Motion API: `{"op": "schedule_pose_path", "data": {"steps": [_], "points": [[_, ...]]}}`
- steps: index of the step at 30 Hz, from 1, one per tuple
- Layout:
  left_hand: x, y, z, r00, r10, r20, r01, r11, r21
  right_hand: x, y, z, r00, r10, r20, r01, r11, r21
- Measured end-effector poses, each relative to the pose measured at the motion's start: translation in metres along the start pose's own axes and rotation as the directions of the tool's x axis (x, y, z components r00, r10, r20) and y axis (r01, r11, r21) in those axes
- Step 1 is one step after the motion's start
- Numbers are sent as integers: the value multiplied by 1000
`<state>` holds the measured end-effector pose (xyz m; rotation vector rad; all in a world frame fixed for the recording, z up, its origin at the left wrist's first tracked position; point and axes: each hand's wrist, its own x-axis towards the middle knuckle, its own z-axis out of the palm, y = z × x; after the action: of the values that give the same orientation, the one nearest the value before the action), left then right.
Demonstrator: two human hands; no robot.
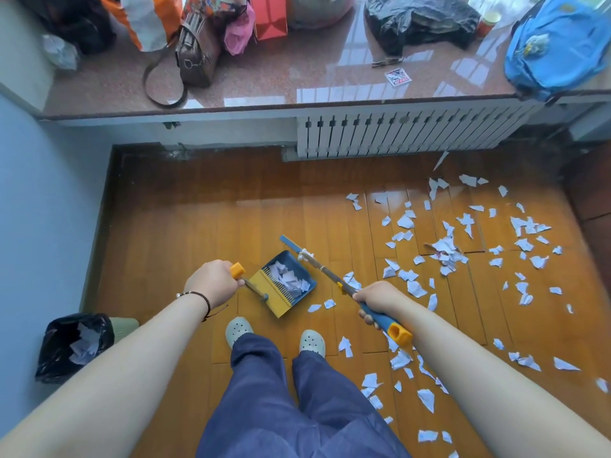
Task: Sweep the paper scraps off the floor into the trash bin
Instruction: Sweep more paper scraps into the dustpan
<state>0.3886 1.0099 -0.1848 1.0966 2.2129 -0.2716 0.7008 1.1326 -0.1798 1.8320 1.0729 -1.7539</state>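
Observation:
My left hand (211, 283) grips the yellow-capped handle of a blue and yellow dustpan (282, 284) that rests on the wooden floor in front of my feet, with several white scraps inside it. My right hand (378, 300) grips the blue handle of a broom (317, 264); its thin head lies along the dustpan's far right side. White paper scraps (446, 249) lie scattered over the floor to the right and beside my right leg. The trash bin (74, 345), lined with a black bag and holding some paper, stands at the lower left by the wall.
A blue wall (39, 209) bounds the left side. A stone ledge (297, 81) at the back carries bags, a brown handbag and a blue backpack (558, 44). Below it is a white radiator cover (396, 133). My feet in pale clogs (238, 330) stand just behind the dustpan.

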Motion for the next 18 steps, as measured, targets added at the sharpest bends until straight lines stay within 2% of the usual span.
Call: {"op": "schedule_pose_path", "data": {"steps": [8,18], "points": [[-27,-27,11,999,19,25,-18,998,-63,6,8,11,998,-6,-64,10,998,66],[-65,-62,30,994,105,30,-105,994,-15,-5,68,34,968,16,-250,30,983,181]]}}
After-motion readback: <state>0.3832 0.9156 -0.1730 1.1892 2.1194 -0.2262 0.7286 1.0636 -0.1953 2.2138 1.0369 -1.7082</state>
